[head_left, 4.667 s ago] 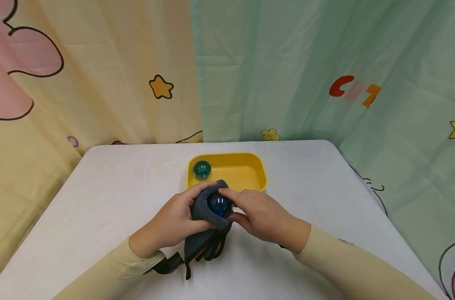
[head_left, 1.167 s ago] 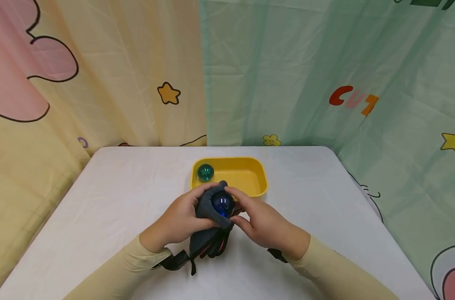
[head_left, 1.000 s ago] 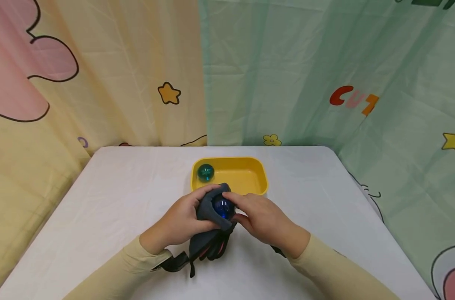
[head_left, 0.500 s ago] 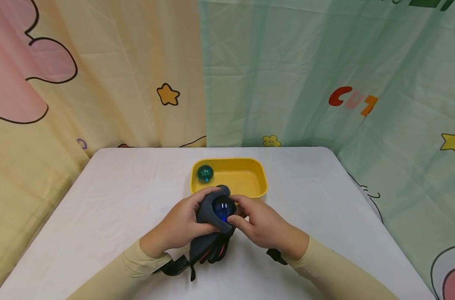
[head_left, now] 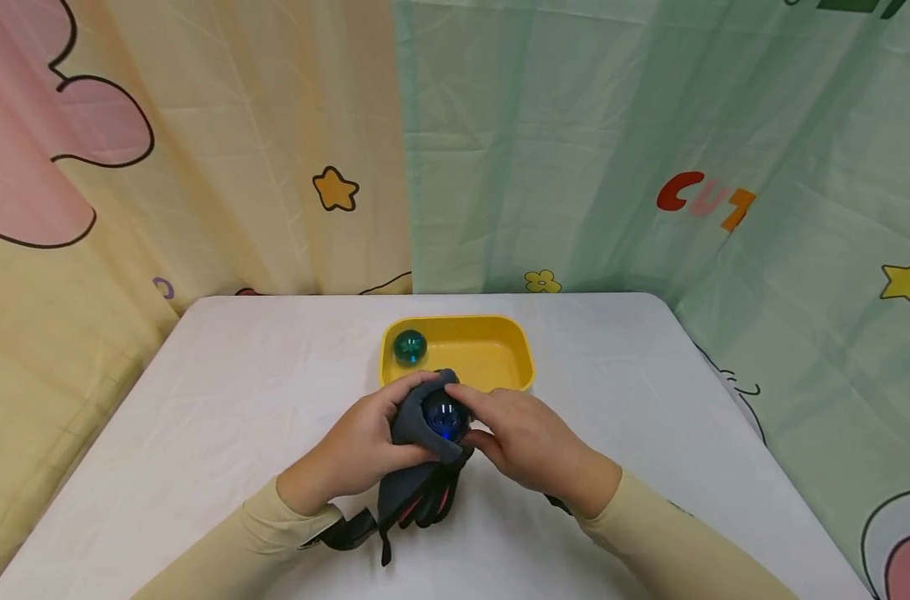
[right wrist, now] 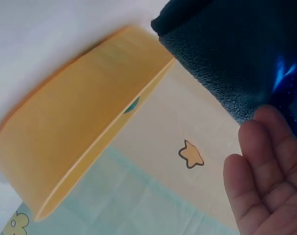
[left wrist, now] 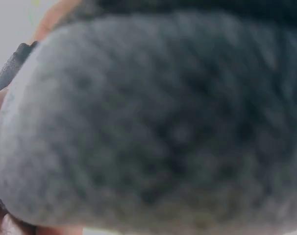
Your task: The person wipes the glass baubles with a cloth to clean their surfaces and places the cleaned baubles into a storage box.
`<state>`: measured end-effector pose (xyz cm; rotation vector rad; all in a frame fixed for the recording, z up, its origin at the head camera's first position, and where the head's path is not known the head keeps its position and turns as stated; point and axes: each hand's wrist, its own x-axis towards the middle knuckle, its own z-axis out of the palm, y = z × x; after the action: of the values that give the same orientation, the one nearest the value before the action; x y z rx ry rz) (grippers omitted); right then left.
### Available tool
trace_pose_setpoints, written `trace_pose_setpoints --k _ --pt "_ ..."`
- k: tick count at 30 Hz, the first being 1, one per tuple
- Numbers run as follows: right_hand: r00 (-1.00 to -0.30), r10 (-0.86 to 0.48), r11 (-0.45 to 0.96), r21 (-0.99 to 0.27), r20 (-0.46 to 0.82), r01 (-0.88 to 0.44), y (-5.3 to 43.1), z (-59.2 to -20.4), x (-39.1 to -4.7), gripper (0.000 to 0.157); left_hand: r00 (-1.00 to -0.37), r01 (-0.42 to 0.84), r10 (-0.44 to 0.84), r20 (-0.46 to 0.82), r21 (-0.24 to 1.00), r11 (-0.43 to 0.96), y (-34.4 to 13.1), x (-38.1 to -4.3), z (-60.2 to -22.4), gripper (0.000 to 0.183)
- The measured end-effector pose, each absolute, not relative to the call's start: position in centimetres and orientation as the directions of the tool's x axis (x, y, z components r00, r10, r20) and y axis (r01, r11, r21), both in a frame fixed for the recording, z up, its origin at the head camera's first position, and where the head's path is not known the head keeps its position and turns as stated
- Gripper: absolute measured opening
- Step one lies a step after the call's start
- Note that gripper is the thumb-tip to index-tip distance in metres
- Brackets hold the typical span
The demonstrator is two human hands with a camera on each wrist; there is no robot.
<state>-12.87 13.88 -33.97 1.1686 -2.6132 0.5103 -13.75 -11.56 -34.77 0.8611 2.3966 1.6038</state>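
Observation:
In the head view my left hand (head_left: 353, 454) grips a dark grey fuzzy cloth (head_left: 410, 425), which wraps the left side of a see-through dark blue ball (head_left: 446, 414). Black folds with pink edges (head_left: 425, 500) and a short dark tail hang below the cloth. My right hand (head_left: 526, 437) holds the ball from the right, index finger over its top and thumb low at its side. In the right wrist view, fingers (right wrist: 271, 152) lie by the ball and the cloth's edge. Grey cloth (left wrist: 153, 122) fills most of the left wrist view.
Just behind the hands, a yellow tray (head_left: 492, 358) stands on the white-covered table (head_left: 237, 400). A see-through green ball (head_left: 410, 347) sits in the tray's left end. Patterned curtains (head_left: 575, 125) hang behind and beside the table.
My right hand's fingers have shifted back and forth around the blue ball, the index finger now reaching over its top. My left hand keeps its grip on the cloth. The green ball stays put.

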Motion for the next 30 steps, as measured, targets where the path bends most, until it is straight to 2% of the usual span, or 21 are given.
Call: trace_pose_setpoints --k 2,7,10,12,15,18,21,24,27,30 --pt "-0.688 -0.660 0.624 -0.290 0.301 -0.726 13.89 -33.95 -12.89 0.065 -0.828 0.381 0.527 0.193 0.882 0.276 -11.50 -13.68 -34.70 0.079" --pt "-0.788 -0.600 0.589 -0.592 0.136 -0.550 13.69 -33.85 -12.88 0.054 -0.829 0.399 0.524 0.196 0.864 0.307 -11.35 -13.50 -34.59 0.079" --pt "-0.803 -0.585 0.564 -0.655 0.114 -0.504 13.50 -33.79 -12.83 0.049 -0.833 0.409 0.512 0.209 0.856 0.316 -11.40 -13.46 -34.58 0.080" --pt "-0.802 -0.585 0.557 -0.658 0.122 -0.507 13.39 -33.73 -12.80 0.049 -0.838 0.405 0.502 0.214 0.860 0.310 -11.50 -13.49 -34.59 0.081" --pt "-0.784 -0.600 0.558 -0.618 0.161 -0.554 13.35 -33.60 -12.76 0.059 -0.839 0.398 0.498 0.220 0.872 0.286 -11.65 -13.64 -34.61 0.081" --pt "-0.728 -0.644 0.566 -0.493 0.236 -0.661 13.49 -33.54 -12.79 0.070 -0.839 0.378 0.502 0.209 0.887 0.263 -11.78 -13.80 -34.61 0.081" --pt "-0.656 -0.680 0.580 -0.306 0.328 -0.755 13.67 -33.68 -12.97 0.068 -0.837 0.354 0.515 0.187 0.902 0.247 -11.86 -13.84 -34.60 0.080" --pt "-0.620 -0.692 0.588 -0.211 0.369 -0.781 13.77 -33.83 -13.13 0.065 -0.831 0.345 0.527 0.176 0.907 0.241 -11.84 -13.78 -34.55 0.079" --pt "-0.660 -0.675 0.605 -0.264 0.329 -0.751 13.77 -33.80 -13.08 0.065 -0.826 0.368 0.531 0.188 0.894 0.256 -11.77 -13.73 -34.49 0.078" --pt "-0.739 -0.632 0.609 -0.440 0.231 -0.659 13.68 -33.76 -12.97 0.062 -0.825 0.389 0.531 0.195 0.876 0.284 -11.69 -13.68 -34.46 0.077"
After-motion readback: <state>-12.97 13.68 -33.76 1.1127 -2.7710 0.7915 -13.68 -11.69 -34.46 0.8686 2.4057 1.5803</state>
